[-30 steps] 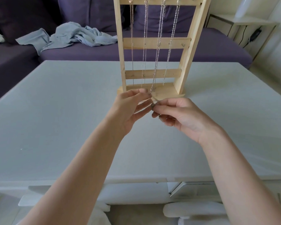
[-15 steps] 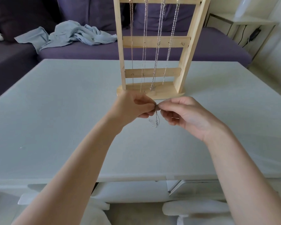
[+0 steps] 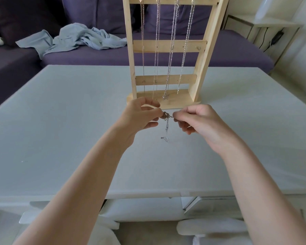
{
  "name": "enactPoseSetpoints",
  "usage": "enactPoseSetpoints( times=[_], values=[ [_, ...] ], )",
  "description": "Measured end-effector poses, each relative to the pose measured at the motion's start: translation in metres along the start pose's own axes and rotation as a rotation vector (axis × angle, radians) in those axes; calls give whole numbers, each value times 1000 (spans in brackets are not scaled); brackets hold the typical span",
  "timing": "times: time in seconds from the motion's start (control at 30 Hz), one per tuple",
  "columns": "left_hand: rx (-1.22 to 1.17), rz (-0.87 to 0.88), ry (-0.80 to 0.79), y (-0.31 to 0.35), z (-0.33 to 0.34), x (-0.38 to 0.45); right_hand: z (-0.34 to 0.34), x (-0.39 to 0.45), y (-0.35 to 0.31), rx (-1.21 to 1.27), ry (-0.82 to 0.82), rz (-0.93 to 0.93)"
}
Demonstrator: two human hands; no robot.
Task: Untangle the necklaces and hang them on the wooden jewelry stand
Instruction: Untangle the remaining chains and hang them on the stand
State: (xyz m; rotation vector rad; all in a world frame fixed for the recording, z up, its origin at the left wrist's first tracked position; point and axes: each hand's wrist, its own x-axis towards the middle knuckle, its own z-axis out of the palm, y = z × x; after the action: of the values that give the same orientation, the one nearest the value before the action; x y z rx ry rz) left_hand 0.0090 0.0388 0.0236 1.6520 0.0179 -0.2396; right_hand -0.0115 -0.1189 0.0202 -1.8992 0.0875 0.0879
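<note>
- A small tangled necklace (image 3: 167,116) is pinched between the two hands, just above the bench (image 3: 60,129) and just near of the stand's base.
- The knot is gripped by the thumb and fingertips of the left hand (image 3: 140,117); its other fingers are curled loosely below.
- The other side of the knot is pinched by the right hand (image 3: 198,121), whose fingers are curled under the palm.
- A short tail of chain hangs down from the knot, ending in a clasp; whether the clasp touches the bench cannot be told.
- How the chain runs inside the knot is too fine to make out, and part of it is hidden by the fingertips.
- The wooden stand (image 3: 168,45) is set upright on the far middle of the bench; its top is cut off by the upper edge of the picture.
- Four hung necklaces (image 3: 184,50) are seen dangling from the top bar; their hooks are only partly in view.
- A purple sofa (image 3: 78,57) lies beyond the bench, with a crumpled blue cloth (image 3: 81,38) on it at the far left.
- A side table (image 3: 265,25) at the far right is partly cut off.
</note>
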Motion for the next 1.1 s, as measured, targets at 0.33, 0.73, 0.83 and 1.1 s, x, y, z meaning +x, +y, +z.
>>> enactPoseSetpoints(
  times=[0.33,0.73,0.83,1.1],
  values=[
    [103,84,-44,1,3,0,3,0,1,43,-8,-78],
    [384,203,-190,0,10,-2,1,-2,-6,353,-41,115],
    [463,174,-179,-1,8,-1,-2,-3,-4,354,-45,100],
    [-89,-25,-189,0,3,-1,-5,-4,-5,410,-84,36]
  ],
)
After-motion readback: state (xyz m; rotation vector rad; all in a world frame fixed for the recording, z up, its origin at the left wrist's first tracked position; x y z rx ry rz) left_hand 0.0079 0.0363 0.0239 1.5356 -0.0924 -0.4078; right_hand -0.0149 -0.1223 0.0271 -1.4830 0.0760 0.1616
